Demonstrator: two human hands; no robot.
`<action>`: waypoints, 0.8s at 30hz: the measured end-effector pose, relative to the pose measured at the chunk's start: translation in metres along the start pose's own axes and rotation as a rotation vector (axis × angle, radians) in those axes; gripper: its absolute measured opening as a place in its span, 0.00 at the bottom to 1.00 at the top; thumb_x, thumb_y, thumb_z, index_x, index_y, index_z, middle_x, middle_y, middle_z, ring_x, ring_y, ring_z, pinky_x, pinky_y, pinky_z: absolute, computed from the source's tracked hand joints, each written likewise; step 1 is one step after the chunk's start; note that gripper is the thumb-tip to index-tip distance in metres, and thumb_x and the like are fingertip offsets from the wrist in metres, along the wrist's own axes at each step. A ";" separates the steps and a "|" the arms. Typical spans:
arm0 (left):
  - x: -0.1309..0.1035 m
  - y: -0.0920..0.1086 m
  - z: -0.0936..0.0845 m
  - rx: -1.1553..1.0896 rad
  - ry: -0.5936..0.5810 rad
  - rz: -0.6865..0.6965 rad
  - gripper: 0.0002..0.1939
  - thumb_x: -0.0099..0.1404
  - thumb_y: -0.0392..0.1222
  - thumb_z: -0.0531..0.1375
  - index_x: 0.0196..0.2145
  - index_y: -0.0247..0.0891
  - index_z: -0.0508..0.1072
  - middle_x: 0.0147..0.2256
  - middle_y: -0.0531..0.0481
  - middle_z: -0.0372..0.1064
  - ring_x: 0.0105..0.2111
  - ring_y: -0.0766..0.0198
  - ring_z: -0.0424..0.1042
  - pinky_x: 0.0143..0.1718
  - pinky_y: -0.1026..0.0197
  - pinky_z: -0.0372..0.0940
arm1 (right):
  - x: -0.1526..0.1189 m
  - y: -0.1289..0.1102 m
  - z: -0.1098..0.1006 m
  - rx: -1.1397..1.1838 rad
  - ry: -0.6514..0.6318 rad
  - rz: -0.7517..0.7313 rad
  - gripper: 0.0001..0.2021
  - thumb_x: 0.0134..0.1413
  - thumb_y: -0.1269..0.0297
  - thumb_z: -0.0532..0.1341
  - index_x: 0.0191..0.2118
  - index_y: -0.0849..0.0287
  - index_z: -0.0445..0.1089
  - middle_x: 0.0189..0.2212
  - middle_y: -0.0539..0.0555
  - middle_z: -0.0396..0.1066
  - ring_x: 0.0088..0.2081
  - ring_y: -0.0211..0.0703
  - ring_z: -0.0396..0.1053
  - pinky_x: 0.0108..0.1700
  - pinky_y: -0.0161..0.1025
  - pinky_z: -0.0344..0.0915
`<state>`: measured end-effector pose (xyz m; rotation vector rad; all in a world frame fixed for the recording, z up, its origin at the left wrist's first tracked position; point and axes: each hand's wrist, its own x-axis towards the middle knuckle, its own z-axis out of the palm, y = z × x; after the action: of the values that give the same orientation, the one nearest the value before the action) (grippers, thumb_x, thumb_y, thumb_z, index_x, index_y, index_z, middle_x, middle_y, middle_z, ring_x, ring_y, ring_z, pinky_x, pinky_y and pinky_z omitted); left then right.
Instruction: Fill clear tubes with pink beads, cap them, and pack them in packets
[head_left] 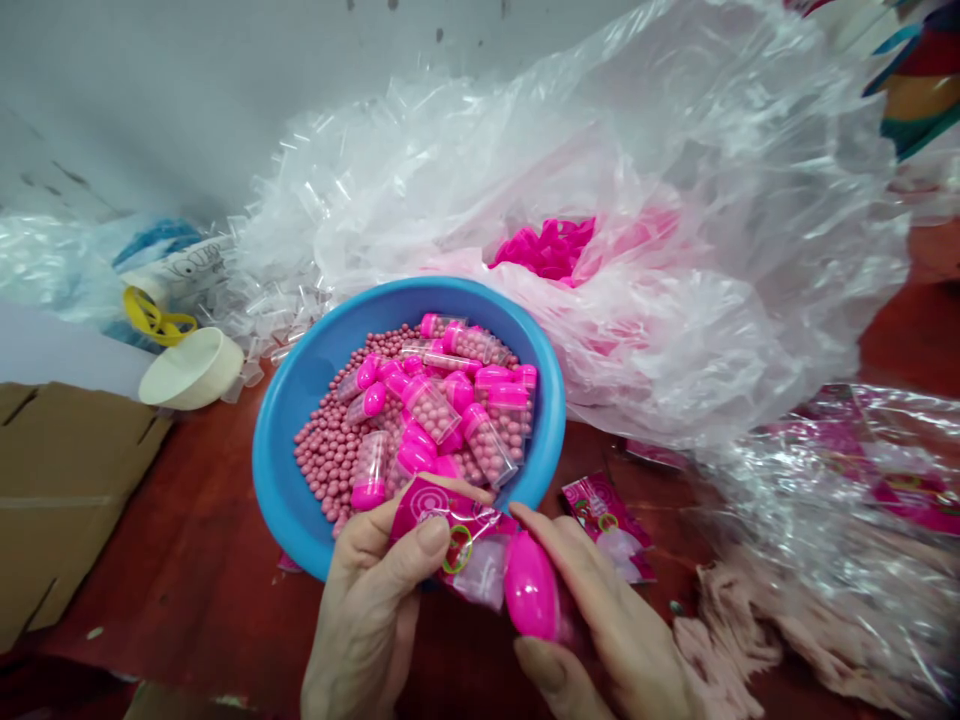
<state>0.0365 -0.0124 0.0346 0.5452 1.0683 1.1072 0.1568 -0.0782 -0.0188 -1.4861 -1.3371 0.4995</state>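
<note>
My left hand pinches a printed pink plastic packet between thumb and fingers, in front of a blue basin. Close to the packet's right end, my right hand grips a capsule with a bright pink rounded cap; the rest of the capsule is mostly hidden by the fingers. The blue basin holds small pink balls and several clear, pink-capped capsules filled with such balls. Another printed pink packet lies on the red table to the right of the basin.
Behind the basin spreads a large clear plastic bag with pink caps inside. Clear tubes, a white cup and a yellow tape roll lie left. Cardboard is far left; a crumpled cloth lies right.
</note>
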 end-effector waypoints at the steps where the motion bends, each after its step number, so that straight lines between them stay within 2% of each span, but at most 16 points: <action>1: 0.000 0.000 0.000 0.017 -0.004 -0.008 0.03 0.53 0.35 0.68 0.27 0.41 0.83 0.25 0.51 0.80 0.26 0.63 0.77 0.30 0.68 0.70 | 0.001 0.000 0.001 -0.006 0.000 -0.013 0.26 0.56 0.46 0.56 0.58 0.49 0.65 0.47 0.54 0.75 0.48 0.55 0.72 0.48 0.43 0.71; 3: 0.001 0.000 -0.001 0.059 -0.029 -0.017 0.04 0.54 0.36 0.67 0.29 0.39 0.83 0.25 0.49 0.80 0.27 0.61 0.77 0.32 0.65 0.71 | 0.004 0.001 0.002 0.017 -0.019 -0.023 0.26 0.56 0.46 0.57 0.59 0.48 0.63 0.42 0.54 0.76 0.43 0.52 0.74 0.38 0.39 0.73; 5: 0.002 0.000 -0.002 0.080 -0.055 -0.023 0.05 0.54 0.37 0.67 0.30 0.38 0.83 0.25 0.48 0.79 0.28 0.59 0.77 0.32 0.64 0.71 | 0.006 0.002 0.002 0.070 -0.041 -0.032 0.27 0.57 0.47 0.57 0.61 0.45 0.60 0.34 0.52 0.75 0.34 0.47 0.75 0.28 0.34 0.71; 7: 0.001 -0.001 -0.003 0.075 -0.062 -0.018 0.05 0.52 0.37 0.67 0.30 0.38 0.83 0.24 0.49 0.79 0.26 0.61 0.76 0.30 0.65 0.70 | 0.007 0.003 0.002 0.102 -0.057 -0.046 0.27 0.57 0.47 0.57 0.61 0.44 0.59 0.28 0.50 0.72 0.27 0.43 0.72 0.23 0.33 0.68; 11: 0.001 -0.001 -0.004 0.070 -0.084 -0.038 0.04 0.50 0.36 0.68 0.28 0.39 0.83 0.21 0.50 0.77 0.19 0.66 0.71 0.23 0.68 0.66 | 0.012 0.001 -0.007 0.107 -0.104 -0.062 0.26 0.56 0.47 0.58 0.58 0.48 0.64 0.26 0.50 0.70 0.24 0.41 0.70 0.23 0.33 0.68; 14: 0.005 0.000 -0.006 0.114 -0.160 -0.078 0.05 0.50 0.39 0.69 0.28 0.38 0.83 0.21 0.49 0.76 0.20 0.65 0.71 0.24 0.67 0.66 | 0.020 -0.001 -0.017 0.161 -0.218 -0.050 0.28 0.52 0.50 0.63 0.60 0.42 0.61 0.27 0.47 0.71 0.22 0.38 0.70 0.24 0.31 0.71; 17: 0.007 0.000 -0.009 0.161 -0.175 -0.057 0.07 0.50 0.41 0.70 0.29 0.38 0.83 0.22 0.49 0.76 0.20 0.66 0.70 0.24 0.67 0.65 | 0.028 -0.002 -0.025 0.189 -0.319 -0.011 0.35 0.44 0.60 0.70 0.59 0.35 0.60 0.29 0.43 0.73 0.22 0.35 0.70 0.23 0.27 0.71; 20: 0.007 0.000 -0.013 0.254 -0.221 -0.033 0.10 0.51 0.43 0.69 0.32 0.38 0.83 0.26 0.48 0.76 0.23 0.65 0.69 0.25 0.66 0.65 | 0.031 -0.001 -0.026 0.172 -0.337 -0.005 0.41 0.36 0.71 0.73 0.58 0.35 0.62 0.31 0.41 0.75 0.25 0.36 0.72 0.27 0.27 0.72; 22: 0.006 0.001 -0.014 0.305 -0.252 -0.030 0.11 0.52 0.43 0.68 0.34 0.39 0.83 0.27 0.48 0.75 0.23 0.65 0.69 0.26 0.66 0.65 | 0.030 0.003 -0.026 0.141 -0.340 -0.026 0.39 0.36 0.71 0.73 0.57 0.38 0.64 0.33 0.43 0.77 0.29 0.38 0.74 0.30 0.28 0.73; 24: 0.005 0.001 -0.014 0.330 -0.264 -0.031 0.11 0.53 0.43 0.68 0.35 0.39 0.83 0.28 0.49 0.75 0.24 0.66 0.69 0.27 0.67 0.65 | 0.026 0.008 -0.025 0.111 -0.309 -0.060 0.35 0.39 0.66 0.73 0.56 0.42 0.65 0.36 0.44 0.78 0.32 0.41 0.76 0.31 0.29 0.74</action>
<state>0.0236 -0.0090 0.0274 0.9076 1.0267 0.8081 0.1890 -0.0638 -0.0074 -1.3095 -1.5611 0.7756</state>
